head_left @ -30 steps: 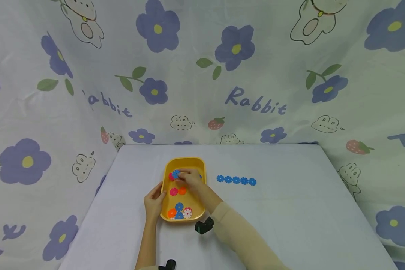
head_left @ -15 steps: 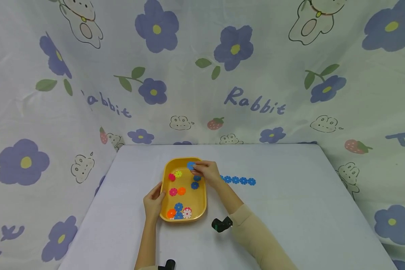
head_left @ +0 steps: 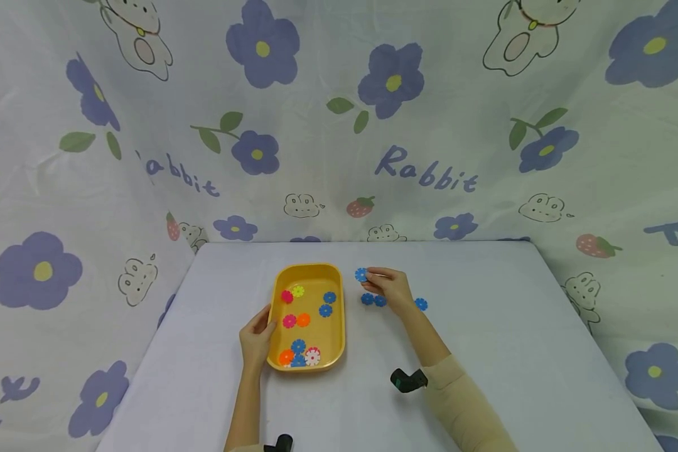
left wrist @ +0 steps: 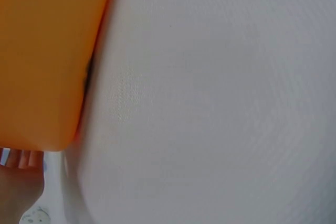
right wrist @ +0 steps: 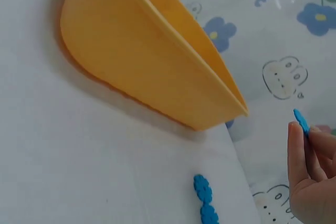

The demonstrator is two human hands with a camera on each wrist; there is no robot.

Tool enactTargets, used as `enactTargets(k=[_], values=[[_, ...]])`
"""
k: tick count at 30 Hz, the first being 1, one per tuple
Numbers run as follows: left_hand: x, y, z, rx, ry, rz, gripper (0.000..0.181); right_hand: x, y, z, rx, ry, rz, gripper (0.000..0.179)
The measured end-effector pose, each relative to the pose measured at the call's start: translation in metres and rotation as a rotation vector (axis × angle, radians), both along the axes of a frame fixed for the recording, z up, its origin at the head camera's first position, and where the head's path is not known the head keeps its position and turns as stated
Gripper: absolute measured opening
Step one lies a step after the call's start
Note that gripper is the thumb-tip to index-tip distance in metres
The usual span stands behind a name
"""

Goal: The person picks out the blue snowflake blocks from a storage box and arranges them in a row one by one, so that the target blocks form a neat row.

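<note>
Right grip (head_left: 391, 289) pinches a disc (head_left: 360, 275) (blue) — aloft.

we can't see the middle of the blue disc row (head_left: 380, 301) behind the right hand (head_left: 392, 290) in the head view, yellow tray (left wrist: 44, 66) chopped off in our left wrist view, left hand (left wrist: 20, 190) chopped there too

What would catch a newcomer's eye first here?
Probably the yellow tray on the white table, its left side gripped by the left hand, with colourful flower-shaped discs inside. To its right, the right hand pinches a blue disc. Behind the table, large purple flowers dot the backdrop.
</note>
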State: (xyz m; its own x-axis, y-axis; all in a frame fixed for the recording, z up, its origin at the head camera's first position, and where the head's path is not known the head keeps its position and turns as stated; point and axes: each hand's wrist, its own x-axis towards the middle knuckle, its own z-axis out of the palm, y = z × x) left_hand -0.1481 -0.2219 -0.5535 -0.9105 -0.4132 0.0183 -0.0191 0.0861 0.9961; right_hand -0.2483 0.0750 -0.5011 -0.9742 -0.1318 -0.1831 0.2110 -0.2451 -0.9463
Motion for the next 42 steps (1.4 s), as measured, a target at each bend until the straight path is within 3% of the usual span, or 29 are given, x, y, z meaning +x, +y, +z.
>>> enactTargets(k=[14,21,24,28,39,42], values=[[-0.001,-0.001,0.001,0.034,-0.019,-0.016,0.04,0.015,0.092,-0.012,0.028,-0.002,-0.074,0.041],[-0.001,-0.001,0.001,0.027,-0.007,-0.02,0.039,0.028,0.131,-0.026,0.125,0.016,-0.092,0.043],[0.004,0.003,0.015,0.019,-0.009,-0.016,0.039,0.032,0.144,-0.033,0.191,0.013,-0.113,0.042],[0.011,0.008,0.031,0.014,-0.01,-0.029,0.039,0.037,0.157,-0.039,0.3,-0.003,-0.139,0.04],[0.011,0.007,0.03,0.006,-0.009,-0.039,0.039,0.042,0.161,-0.048,0.38,-0.028,-0.13,0.039],[0.008,0.004,0.021,0.036,-0.013,-0.041,0.039,0.041,0.161,-0.051,0.353,-0.05,-0.116,0.04]])
